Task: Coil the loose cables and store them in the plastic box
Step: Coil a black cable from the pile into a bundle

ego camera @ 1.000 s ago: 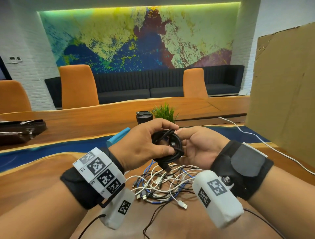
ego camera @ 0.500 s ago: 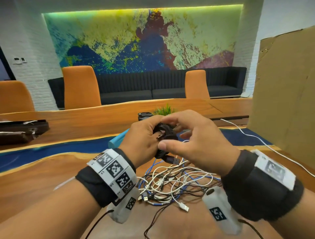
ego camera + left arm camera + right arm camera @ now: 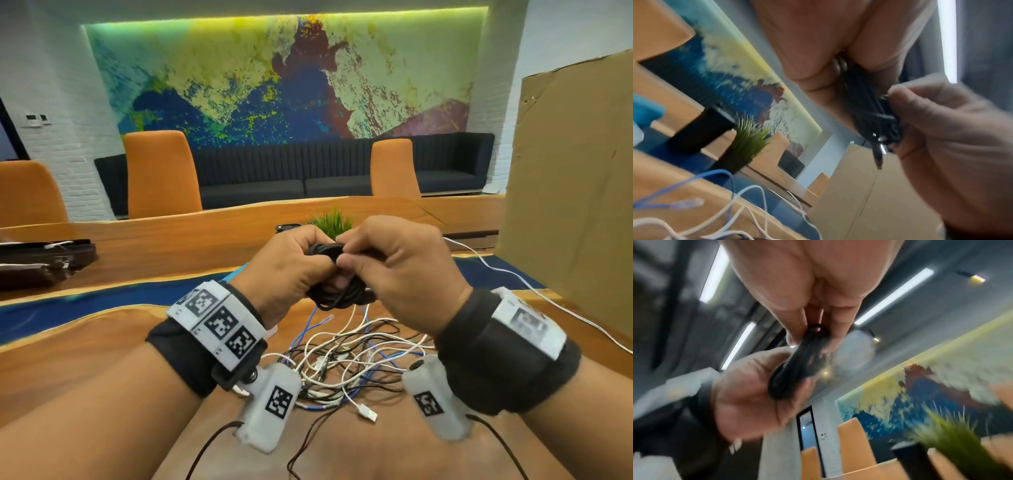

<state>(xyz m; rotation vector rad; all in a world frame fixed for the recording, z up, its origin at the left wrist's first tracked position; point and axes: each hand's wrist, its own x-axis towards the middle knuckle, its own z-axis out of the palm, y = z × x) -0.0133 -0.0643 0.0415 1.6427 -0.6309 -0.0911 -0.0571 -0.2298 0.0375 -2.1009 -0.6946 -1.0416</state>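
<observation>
From the head view, a black cable coil (image 3: 337,294) is bunched into tight loops and held in the air above the cable pile (image 3: 346,363). The left hand (image 3: 287,270) is wrapped around its left side, and the right hand (image 3: 397,270) pinches its top and covers its right side. The pile of white, blue and black cables lies loose on the wooden table (image 3: 85,346), nearer the person than the coil. Beyond the pile stand a green plant (image 3: 330,222) and a cardboard sheet (image 3: 565,192) on the right.

From the left wrist, the coil (image 3: 865,104) runs between the left hand (image 3: 824,48) and the fingers of the right hand (image 3: 953,139), a plug end hanging below.

From the right wrist, blurred, the coil (image 3: 795,369) is pinched by the right hand (image 3: 805,288) and cupped by the left hand (image 3: 748,394).
</observation>
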